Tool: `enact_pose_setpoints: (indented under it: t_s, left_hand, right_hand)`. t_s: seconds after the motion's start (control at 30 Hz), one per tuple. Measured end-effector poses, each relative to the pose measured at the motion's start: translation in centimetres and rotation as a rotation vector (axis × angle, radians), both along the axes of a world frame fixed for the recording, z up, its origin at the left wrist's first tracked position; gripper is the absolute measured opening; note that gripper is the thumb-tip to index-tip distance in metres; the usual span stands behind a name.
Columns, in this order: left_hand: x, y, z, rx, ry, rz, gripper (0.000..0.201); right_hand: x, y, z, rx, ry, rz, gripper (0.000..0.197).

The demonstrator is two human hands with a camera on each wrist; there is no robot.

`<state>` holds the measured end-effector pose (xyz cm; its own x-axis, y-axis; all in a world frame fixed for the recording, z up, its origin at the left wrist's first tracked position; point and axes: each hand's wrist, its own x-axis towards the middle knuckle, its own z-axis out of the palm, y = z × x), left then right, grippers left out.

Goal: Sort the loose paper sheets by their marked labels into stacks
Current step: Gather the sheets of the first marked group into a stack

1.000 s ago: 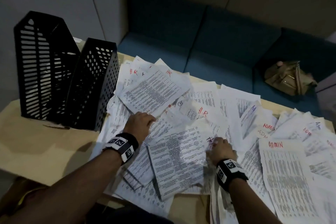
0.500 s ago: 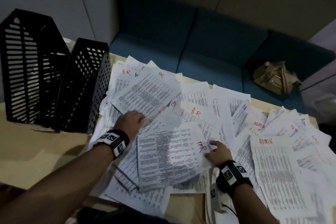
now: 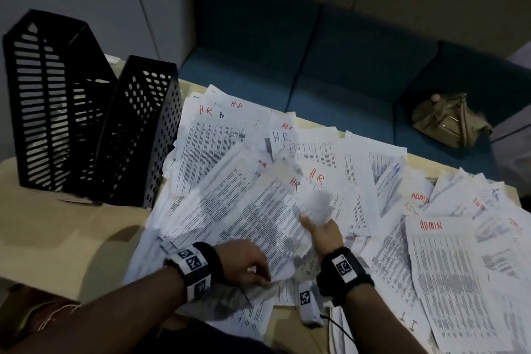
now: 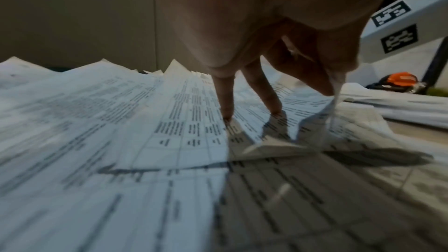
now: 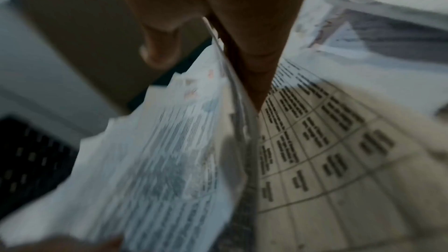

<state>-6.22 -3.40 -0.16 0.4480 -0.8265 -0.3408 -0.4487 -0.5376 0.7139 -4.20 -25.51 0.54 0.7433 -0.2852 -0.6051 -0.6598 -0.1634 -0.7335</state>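
Printed paper sheets marked HR in red [image 3: 258, 218] lie in a loose bundle at the middle of the pile. My left hand [image 3: 247, 264] pinches the bundle's near corner; in the left wrist view the thumb and a finger [image 4: 327, 87] nip a paper corner while two other fingertips touch the sheet [image 4: 169, 122]. My right hand [image 3: 323, 231] grips the bundle's right edge, thumb on top. The right wrist view shows the paper edge [image 5: 232, 122] held between thumb [image 5: 157, 51] and fingers. Sheets marked ADMIN [image 3: 448, 282] lie spread to the right.
Two black mesh file holders [image 3: 57, 100] [image 3: 138, 129] stand at the left on the tan table [image 3: 66, 238]. More HR sheets [image 3: 212, 138] lie behind the bundle. A blue sofa [image 3: 330, 72] with a tan bag [image 3: 448, 121] is beyond the table.
My left hand has come back from the far-left sheets to the bundle's near corner. The right hand has taken the bundle's right edge and raised it, and the HR sheets have slid together.
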Motion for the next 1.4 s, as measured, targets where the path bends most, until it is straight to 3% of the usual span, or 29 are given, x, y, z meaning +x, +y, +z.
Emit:
enact_pose_setpoints:
  t_s: [0.07,0.17,0.23,0.27,0.33,0.4,0.53,0.63,0.7,0.77,0.83,0.9,0.97,1.1,1.2,1.3,1.4]
  left_hand:
    - [0.8,0.3,0.2,0.044,0.013,0.073,0.037]
    - [3.2,1.6,-0.1,-0.053,-0.084,0.658,0.047]
    - [4.8,2.2,-0.1,-0.165,-0.038,1.058,0.07]
    - [5.5,2.4,-0.1,-0.31,0.098,1.193,0.078]
    - [6.0,2.6,0.1,-0.525,0.386,1.315,0.09]
    - [5.8,3.0,0.6,-0.523,0.468,1.286,0.089]
    - [4.6,2.5,1.5,-0.399,0.426,1.06,0.047]
    - [3.9,2.6,1.5,-0.38,0.452,1.053,0.039]
    - [3.6,3.6,1.4,-0.362,0.49,1.118,0.03]
    - [3.4,5.5,1.3,-0.352,0.469,1.143,0.023]
    - [3.3,7.3,1.5,-0.332,0.399,1.129,0.016]
    - [3.2,8.8,1.5,-0.309,0.348,1.203,0.014]
    - [3.0,9.8,1.7,-0.291,0.314,1.289,0.022]
    - [2.6,9.9,1.5,-0.281,0.335,1.326,0.033]
    - [2.6,9.8,1.2,-0.284,0.331,1.348,0.038]
    - [2.2,10.2,1.1,-0.258,0.32,1.346,0.024]
    - [2.0,10.8,1.4,-0.278,0.315,1.397,0.011]
  right_hand:
    - [0.6,0.3,-0.3,-0.17,-0.025,0.082,0.05]
    - [1.7,-0.2,1.0,-0.094,-0.068,0.068,0.01]
    - [2.3,-0.6,2.0,-0.045,-0.115,0.176,0.017]
    - [2.5,-0.7,2.5,-0.015,-0.119,0.243,0.013]
    - [3.1,-0.9,2.9,0.04,-0.11,0.312,0.027]
    - [3.4,-0.6,2.8,0.11,-0.107,0.326,0.025]
    - [2.7,1.8,3.1,0.135,-0.175,0.299,0.033]
    - [2.1,3.0,2.8,0.009,-0.247,0.245,0.025]
    - [1.7,3.1,2.6,0.086,-0.23,0.24,0.016]
    - [1.4,2.5,2.4,0.137,-0.176,0.326,0.012]
    - [1.3,1.6,1.8,0.032,-0.1,0.504,0.011]
    - [1.2,1.1,0.4,-0.207,-0.011,0.535,0.031]
    - [1.2,1.3,-0.7,-0.346,0.067,0.441,0.052]
    - [2.3,3.7,-2.0,-0.207,0.143,0.267,0.08]
    - [2.8,5.7,-1.8,-0.07,0.135,0.153,0.067]
    - [2.8,6.8,-1.2,-0.159,0.104,0.184,0.048]
    - [2.9,6.4,0.2,-0.158,-0.058,0.149,0.025]
